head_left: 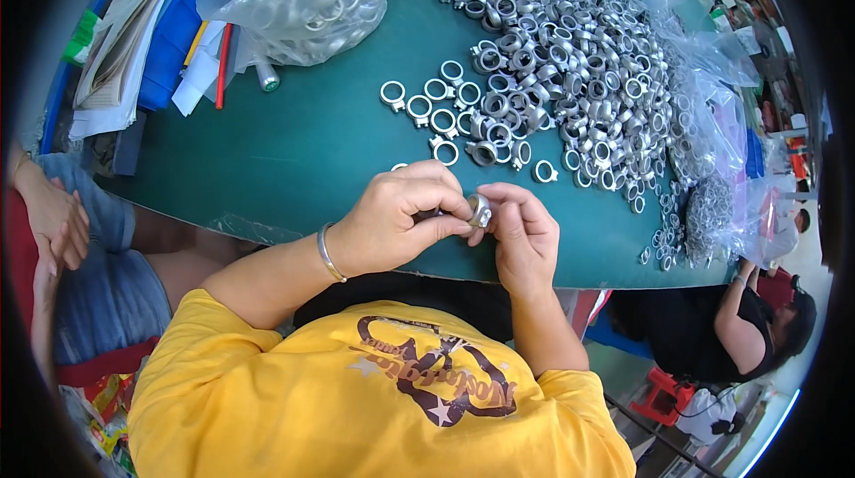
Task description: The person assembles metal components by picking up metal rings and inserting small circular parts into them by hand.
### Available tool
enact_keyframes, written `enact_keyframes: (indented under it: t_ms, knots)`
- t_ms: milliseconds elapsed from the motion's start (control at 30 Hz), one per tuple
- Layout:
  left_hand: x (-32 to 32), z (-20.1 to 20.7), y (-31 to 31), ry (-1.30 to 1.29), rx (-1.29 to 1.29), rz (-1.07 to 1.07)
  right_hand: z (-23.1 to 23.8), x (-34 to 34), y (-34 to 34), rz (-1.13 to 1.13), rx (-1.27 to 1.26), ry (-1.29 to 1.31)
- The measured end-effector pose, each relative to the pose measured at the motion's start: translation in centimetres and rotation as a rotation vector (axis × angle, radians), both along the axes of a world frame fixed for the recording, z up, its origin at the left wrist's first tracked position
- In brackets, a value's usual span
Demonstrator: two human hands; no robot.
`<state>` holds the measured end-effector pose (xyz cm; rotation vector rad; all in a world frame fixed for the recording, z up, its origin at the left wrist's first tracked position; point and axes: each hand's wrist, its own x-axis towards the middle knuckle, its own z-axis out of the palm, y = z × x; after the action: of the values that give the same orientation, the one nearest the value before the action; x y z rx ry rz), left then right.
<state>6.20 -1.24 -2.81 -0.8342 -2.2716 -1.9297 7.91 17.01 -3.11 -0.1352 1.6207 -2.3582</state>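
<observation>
Just above the table's near edge, a silver metal ring [481, 209] with a small lug is held between both hands. My left hand [396, 215] is closed, thumb and forefinger pinching the ring from its left side. The closed fingers of my right hand [524, 233] hold its right side. Part of the ring is hidden by my fingertips. Beyond my hands, several loose rings [443, 150] of the same kind lie on the green table [267, 157]. They merge into a large heap of rings [579, 60] at the far right.
A clear plastic bag of rings [312, 6] stands at the far left, beside a red pencil [223, 67] and papers in a blue tray [169, 55]. More clear plastic [712, 113] lies along the right side. People sit at left [53, 220] and right [744, 336].
</observation>
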Motion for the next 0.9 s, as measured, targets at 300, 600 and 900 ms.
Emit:
enact_keyframes:
  t_ms: [300,600,900]
  knots:
    - [-0.6,1.4,-0.8,-1.214,0.684,-0.328,2.5,-1.5,-0.7,-0.097,0.591,0.946]
    - [-0.3,0.4,-0.7,-0.935,0.537,-0.089,0.2,-4.8,-0.3,-0.32,1.197,0.848]
    - [-0.1,0.3,-0.5,-0.866,0.517,-0.039,1.1,-3.8,-1.4,-0.256,0.671,1.169]
